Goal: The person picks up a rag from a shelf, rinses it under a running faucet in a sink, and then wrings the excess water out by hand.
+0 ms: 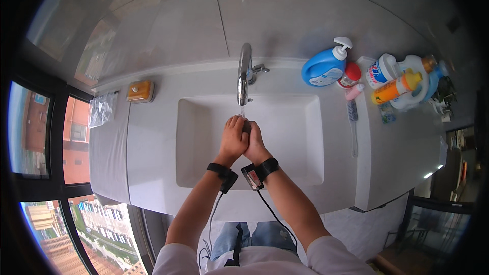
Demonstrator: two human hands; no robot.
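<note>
Water runs from the chrome faucet (243, 80) onto my two hands, which meet over the white sink basin (286, 141). My left hand (233, 135) presses against my right hand (255, 139), fingers curled. Between them shows a small dark object (246, 126), mostly covered; what it is I cannot tell. Both hands close around it from either side. Each wrist wears a black strap with a small box and a cable.
Right of the basin stand a blue pump bottle (323, 68), a red-lidded jar (350, 74), a pink bottle (354, 91) and a scrubbing brush (352, 128). More cleaning bottles crowd the raised ledge. At left are a soap box (140, 91) and a clear plastic bag (102, 110).
</note>
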